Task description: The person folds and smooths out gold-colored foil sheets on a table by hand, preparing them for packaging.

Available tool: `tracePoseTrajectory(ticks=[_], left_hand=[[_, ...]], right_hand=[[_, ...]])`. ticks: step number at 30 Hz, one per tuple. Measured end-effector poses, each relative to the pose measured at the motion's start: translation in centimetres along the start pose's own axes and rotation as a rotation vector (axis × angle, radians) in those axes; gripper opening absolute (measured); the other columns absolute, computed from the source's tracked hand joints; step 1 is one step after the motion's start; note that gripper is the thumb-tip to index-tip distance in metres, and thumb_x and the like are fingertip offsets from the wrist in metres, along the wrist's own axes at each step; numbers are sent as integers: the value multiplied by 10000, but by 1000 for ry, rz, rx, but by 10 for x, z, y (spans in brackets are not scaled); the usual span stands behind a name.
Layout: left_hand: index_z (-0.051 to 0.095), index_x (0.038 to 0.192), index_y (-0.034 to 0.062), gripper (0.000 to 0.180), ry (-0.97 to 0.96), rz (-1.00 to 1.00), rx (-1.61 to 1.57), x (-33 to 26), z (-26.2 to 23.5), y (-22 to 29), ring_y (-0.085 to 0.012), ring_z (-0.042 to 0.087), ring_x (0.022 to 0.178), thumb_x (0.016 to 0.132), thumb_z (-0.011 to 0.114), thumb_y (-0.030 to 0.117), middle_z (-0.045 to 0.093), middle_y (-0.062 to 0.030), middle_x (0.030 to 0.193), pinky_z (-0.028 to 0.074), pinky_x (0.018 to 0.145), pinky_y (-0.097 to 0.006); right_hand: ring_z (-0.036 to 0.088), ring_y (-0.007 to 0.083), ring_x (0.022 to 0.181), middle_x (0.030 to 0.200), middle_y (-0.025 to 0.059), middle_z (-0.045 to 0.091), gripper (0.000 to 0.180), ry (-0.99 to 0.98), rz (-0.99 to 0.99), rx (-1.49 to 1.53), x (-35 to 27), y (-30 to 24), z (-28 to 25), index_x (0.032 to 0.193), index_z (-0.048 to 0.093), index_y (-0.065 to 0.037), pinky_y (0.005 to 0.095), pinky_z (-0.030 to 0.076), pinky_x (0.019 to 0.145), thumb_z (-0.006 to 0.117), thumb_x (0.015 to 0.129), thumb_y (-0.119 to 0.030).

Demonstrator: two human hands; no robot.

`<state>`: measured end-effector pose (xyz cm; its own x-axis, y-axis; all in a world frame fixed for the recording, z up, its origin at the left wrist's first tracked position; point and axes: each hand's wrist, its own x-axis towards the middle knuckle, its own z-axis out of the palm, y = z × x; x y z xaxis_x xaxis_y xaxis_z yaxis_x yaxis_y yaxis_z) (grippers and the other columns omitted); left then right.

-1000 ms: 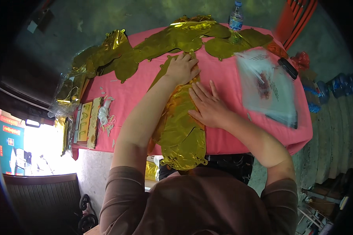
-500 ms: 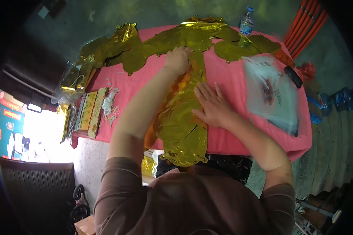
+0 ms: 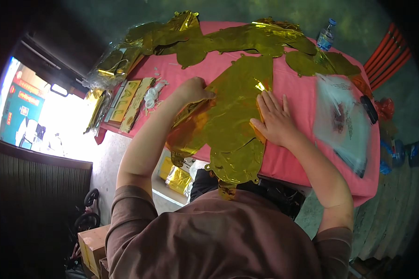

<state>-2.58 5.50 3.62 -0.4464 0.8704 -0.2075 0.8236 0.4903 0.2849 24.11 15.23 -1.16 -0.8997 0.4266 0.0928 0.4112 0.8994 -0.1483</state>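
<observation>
Mid-flattening, by the look — large flat gold foil balloon (image 3: 233,121) lying on pink-clothed table (image 3: 288,162), tail over near edge. Right hand (image 3: 273,122) open, palm pressing foil; left hand (image 3: 193,90) curled, pinching left edge. Likely next: smoothing toward near end, gently, avoiding creases.

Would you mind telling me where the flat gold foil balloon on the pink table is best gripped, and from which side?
Probably by the bottom edge of the gold foil balloon, from the person's side: that end overhangs the pink table, so fingers can close over and under it. The rest lies flat under the left hand and right hand.
</observation>
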Motion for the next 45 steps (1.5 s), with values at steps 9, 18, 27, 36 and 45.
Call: tracePoseTrajectory(ticks=[9,18,27,36,45], left_hand=[[632,1038,-16,472,-159,82,-401,-57,-9,-17,-229,648,782,669,725,264,668,-153,854,488,733,-340],[589,1063,-35,415,-26,-5,-330,-135,-33,24,-144,602,740,729,719,175,638,-90,813,476,687,-303],[600,971,-11,340,-115,346,-281,-106,13,84,-243,605,687,751,695,230,613,-142,740,464,647,-342],[625,926,24,292,-511,416,-313,-108,4,101,-200,617,664,829,642,299,626,-97,721,478,620,-308],[592,1065,-39,361,214,287,-365,-29,34,24,-202,609,918,906,565,284,626,-133,1005,478,769,-300]], right_hand=[[146,290,1399,1488,185,196,718,-16,16,-1,0,0,1,1413,229,17,535,38,1114,381,921,-483],[138,289,1402,1489,183,202,724,-23,18,-9,-1,2,0,1415,227,17,532,29,1115,399,915,-477],[168,292,1395,1479,188,223,684,7,17,57,-1,0,1,1404,257,8,544,32,1111,460,896,-401],[191,294,1388,1479,177,232,660,44,9,3,1,6,10,1408,256,-8,558,57,1108,514,843,-231],[150,278,1400,1497,159,189,711,-34,18,5,1,2,2,1431,200,-21,551,52,1110,549,849,-232]])
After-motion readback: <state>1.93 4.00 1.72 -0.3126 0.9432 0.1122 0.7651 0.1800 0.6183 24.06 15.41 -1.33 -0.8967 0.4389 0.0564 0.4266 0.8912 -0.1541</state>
